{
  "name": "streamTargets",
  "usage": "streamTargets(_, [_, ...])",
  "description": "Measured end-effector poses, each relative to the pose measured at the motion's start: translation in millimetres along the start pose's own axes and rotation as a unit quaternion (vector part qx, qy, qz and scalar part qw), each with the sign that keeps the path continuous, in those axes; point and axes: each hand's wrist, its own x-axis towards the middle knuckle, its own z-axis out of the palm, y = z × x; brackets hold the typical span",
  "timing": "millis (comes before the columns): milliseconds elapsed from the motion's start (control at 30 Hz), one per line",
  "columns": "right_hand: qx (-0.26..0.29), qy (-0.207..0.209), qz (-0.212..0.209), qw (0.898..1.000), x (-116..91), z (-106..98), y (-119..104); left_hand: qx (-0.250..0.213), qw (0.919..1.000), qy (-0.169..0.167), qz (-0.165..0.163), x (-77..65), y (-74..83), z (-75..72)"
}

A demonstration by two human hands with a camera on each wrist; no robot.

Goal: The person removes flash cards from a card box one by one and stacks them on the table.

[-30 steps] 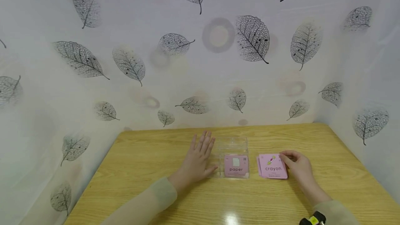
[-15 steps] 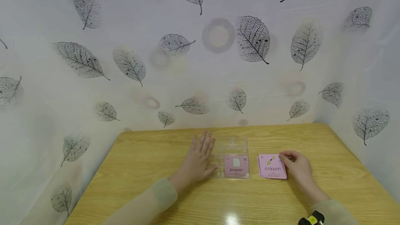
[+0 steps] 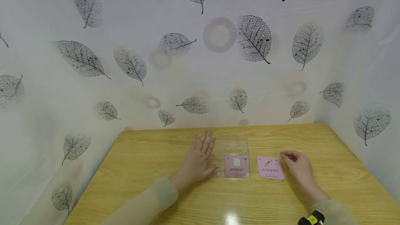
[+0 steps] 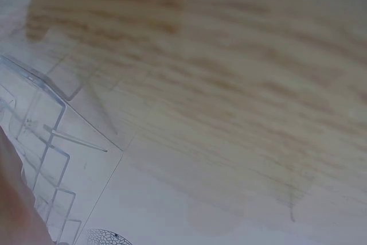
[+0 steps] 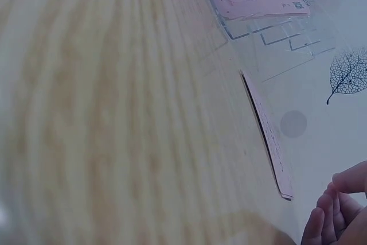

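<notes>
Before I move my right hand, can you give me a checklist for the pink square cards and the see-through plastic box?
1. Pink square card printed "crayon", word side up: ok.
2. Crayon card lying flat on the yellow wood-grain table: ok.
3. Your right hand holding the crayon card: not ok, the fingertips are just apart from it.
4. Pink square card printed "paper", word side up at the near right part of the see-through plastic box: ok.
5. Your left hand pressing the box steady: cannot tell, though it is spread at the box's left side.
</notes>
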Motion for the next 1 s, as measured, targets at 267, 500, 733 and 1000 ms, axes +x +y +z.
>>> streamTargets(267, [0.002, 0.001, 0.006, 1.000, 1.0, -0.3, 0.2, -0.001, 0.9999, -0.015, 0.001, 1.0, -0.4, -3.7])
streamTargets(500, [0.018, -0.001, 0.007, 1.000, 2.0, -0.5, -0.6, -0.001, 0.9999, -0.011, 0.003, 0.2, -0.2, -2.2])
streamTargets(733, [0.030, 0.003, -0.003, 1.000, 2.3, 0.6, -4.1, -0.003, 0.9999, -0.013, 0.001, 0.8, 0.0, -3.2])
streamTargets(1000, [0.040, -0.003, -0.009, 0.999, 0.4, 0.6, -8.3, -0.006, 0.9998, -0.019, -0.001, 0.7, -0.6, -5.4])
